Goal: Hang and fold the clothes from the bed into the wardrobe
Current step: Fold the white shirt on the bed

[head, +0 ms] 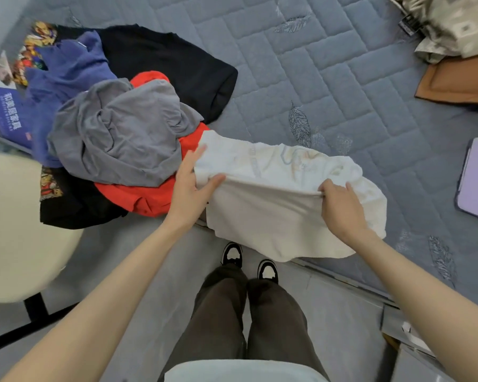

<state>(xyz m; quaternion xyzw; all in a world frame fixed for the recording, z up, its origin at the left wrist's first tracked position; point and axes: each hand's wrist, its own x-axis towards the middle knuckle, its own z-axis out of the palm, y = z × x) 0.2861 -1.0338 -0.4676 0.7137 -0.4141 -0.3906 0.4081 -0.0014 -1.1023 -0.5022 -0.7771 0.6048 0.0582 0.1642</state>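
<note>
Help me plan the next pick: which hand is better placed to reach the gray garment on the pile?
Probably left. The left hand holds the white shirt at its edge, right beside the gray garment; the right hand pinches the shirt farther from it.

A grey-blue quilted bed [342, 78] stitched with leaf motifs fills the upper right (evenly lit, soft shadows), above a pale grey floor [329, 326] where a cream round seat [17, 230] stands on black legs at left.
</note>
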